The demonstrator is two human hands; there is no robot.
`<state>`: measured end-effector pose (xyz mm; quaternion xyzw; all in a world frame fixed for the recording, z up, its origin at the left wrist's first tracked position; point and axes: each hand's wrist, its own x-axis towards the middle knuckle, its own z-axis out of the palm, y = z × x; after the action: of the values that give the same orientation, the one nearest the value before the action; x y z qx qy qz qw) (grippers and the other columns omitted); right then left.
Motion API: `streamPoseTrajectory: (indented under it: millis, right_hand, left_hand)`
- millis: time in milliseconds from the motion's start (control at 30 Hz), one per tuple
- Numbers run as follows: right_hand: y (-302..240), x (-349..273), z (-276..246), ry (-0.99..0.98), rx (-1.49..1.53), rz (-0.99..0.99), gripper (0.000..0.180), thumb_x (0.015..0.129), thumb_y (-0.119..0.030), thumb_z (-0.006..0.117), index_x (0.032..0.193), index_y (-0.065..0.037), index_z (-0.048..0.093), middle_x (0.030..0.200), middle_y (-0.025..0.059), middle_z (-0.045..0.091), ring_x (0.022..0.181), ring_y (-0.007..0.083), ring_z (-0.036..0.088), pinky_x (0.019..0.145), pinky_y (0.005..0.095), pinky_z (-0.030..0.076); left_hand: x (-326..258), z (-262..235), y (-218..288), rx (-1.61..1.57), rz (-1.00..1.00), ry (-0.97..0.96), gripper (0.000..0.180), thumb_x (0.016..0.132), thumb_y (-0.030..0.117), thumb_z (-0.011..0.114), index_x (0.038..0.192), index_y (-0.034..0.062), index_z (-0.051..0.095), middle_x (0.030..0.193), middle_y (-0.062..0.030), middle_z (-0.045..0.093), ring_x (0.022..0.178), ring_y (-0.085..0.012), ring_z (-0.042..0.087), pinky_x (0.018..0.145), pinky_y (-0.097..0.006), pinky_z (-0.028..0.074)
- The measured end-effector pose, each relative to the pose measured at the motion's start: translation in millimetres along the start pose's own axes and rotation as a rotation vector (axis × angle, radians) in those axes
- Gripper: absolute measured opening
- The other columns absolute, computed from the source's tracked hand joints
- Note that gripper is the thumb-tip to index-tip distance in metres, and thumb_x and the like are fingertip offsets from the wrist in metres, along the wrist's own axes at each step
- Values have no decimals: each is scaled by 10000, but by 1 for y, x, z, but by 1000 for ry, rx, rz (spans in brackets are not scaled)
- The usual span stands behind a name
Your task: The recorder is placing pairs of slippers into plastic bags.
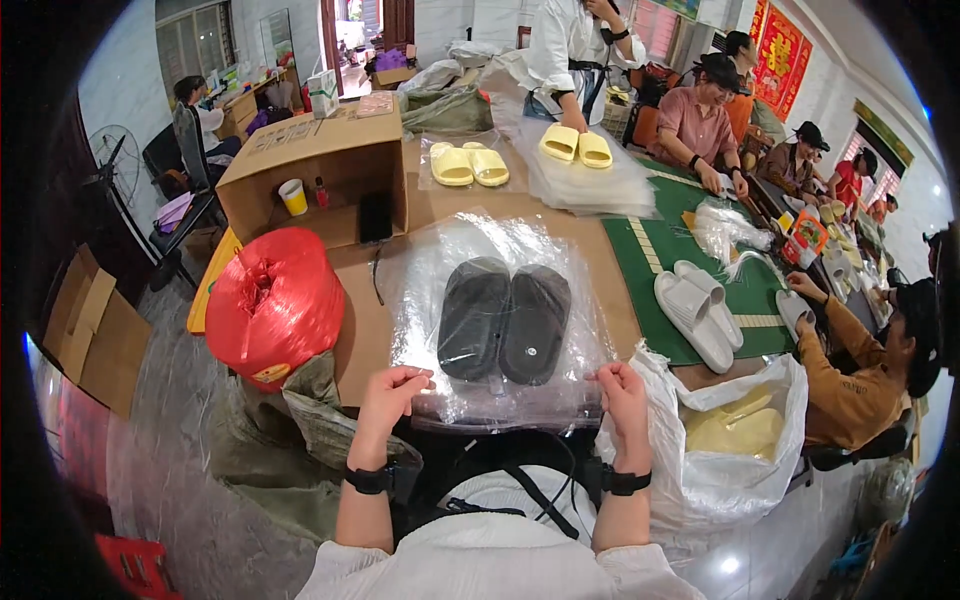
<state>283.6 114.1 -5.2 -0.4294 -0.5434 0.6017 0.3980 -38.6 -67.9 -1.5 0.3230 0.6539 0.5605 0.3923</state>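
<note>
A pair of dark grey slippers (503, 322) lies side by side, soles up, inside a clear plastic bag (430, 270) spread flat on the table, its crinkled near edge at the table's front.

Clear plastic bag (497, 322) flat on the counter (610, 270), holding a pair of black slippers (503, 320); left hand (392, 392) and right hand (622, 392) pinch its near edge at either corner. Stack of clear bags (590, 180) farther back, under yellow slippers. Open brown cardboard box (320, 165) on its side at back left. Flattened cardboard (92, 330) on the floor, far left. White sack (730, 440) at right, yellow contents. Red wall sign (780, 45), upper right.
</note>
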Motion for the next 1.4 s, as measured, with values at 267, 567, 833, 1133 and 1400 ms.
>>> streamPoseTrajectory:
  millis: [267, 567, 833, 1133, 1400]
  right_hand:
    - [1, 1, 18, 70, 323, -288, 65, 992, -112, 565, 971, -51, 553, 932, 63, 664, 724, 82, 603, 718, 220, 518]
    - [56, 12, 7, 58, -150, -256, 94, 970, -82, 561, 1006, 2, 539, 934, 96, 627, 869, 147, 618, 749, 296, 531]
    - [-22, -21, 62, 199, -780, -824, 405, 796, -22, 678, 1191, -44, 595, 1276, 168, 595, 1195, 375, 536, 1043, 468, 399]
    - [25, -6, 81, -413, -768, -801, 407, 845, -43, 661, 1250, -69, 632, 1347, 88, 594, 1320, 344, 480, 1131, 500, 320]
    - [26, -9, 78, -408, -682, -737, 390, 857, -44, 654, 1245, -79, 641, 1338, 89, 604, 1327, 329, 479, 1145, 493, 300]
  left_hand:
    - [-2, 15, 4, -230, 368, 106, 138, 897, -14, 625, 1007, -38, 705, 904, -87, 720, 778, -130, 671, 678, -260, 532]
    - [13, -4, -31, 124, 146, -143, 142, 903, 20, 657, 1025, -49, 680, 1024, -91, 698, 923, -134, 657, 812, -258, 526]
    - [14, -2, -36, 196, 268, -81, 179, 913, 97, 671, 1010, -51, 695, 978, -54, 697, 843, -99, 637, 750, -243, 514]
    - [17, 3, -41, 103, 263, -67, 214, 919, 125, 676, 1065, -31, 676, 994, -66, 678, 866, -113, 641, 760, -260, 522]
    - [3, 37, -20, -442, 51, 146, 541, 938, 151, 654, 1390, -53, 436, 1182, -111, 581, 1014, -143, 575, 867, -277, 477]
